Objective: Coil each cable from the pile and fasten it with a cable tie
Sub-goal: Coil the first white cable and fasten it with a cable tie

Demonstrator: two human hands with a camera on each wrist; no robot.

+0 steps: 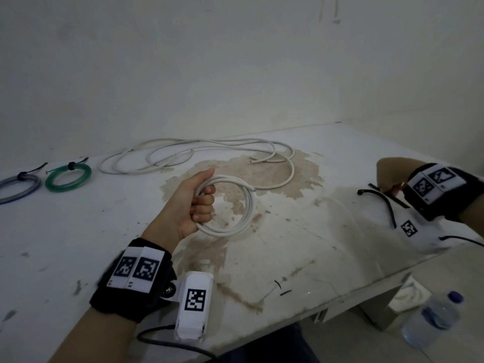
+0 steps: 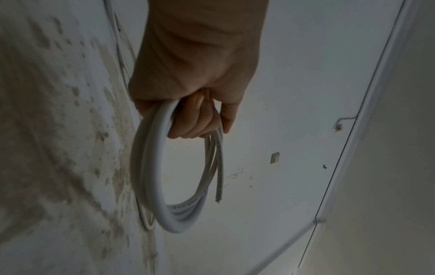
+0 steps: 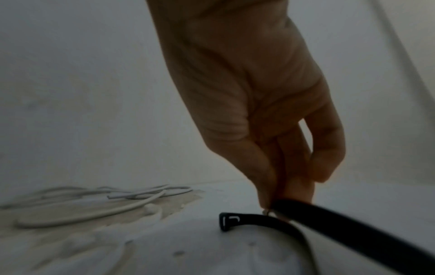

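The white cable coil (image 1: 227, 205) hangs mid-frame in the left hand (image 1: 193, 203), whose grip is wrapped round its loops, untied. At the right edge the right hand (image 1: 390, 179) pinches a black cable tie (image 3: 270, 219) off the table (image 1: 340, 244). Two tied coils (image 1: 68, 176) lie upper left; loose white cable (image 1: 199, 153) remains behind.

My left grip (image 1: 201, 203) holds a coiled cable (image 1: 230, 205) over the middle of the table (image 1: 301, 252). Behind it lies the loose cable pile (image 1: 196, 155); left of the pile lie two tied coils (image 1: 68, 177) side by side. Far right, my right grip (image 1: 390, 187) pinches a cable tie (image 1: 377, 199) on the table.
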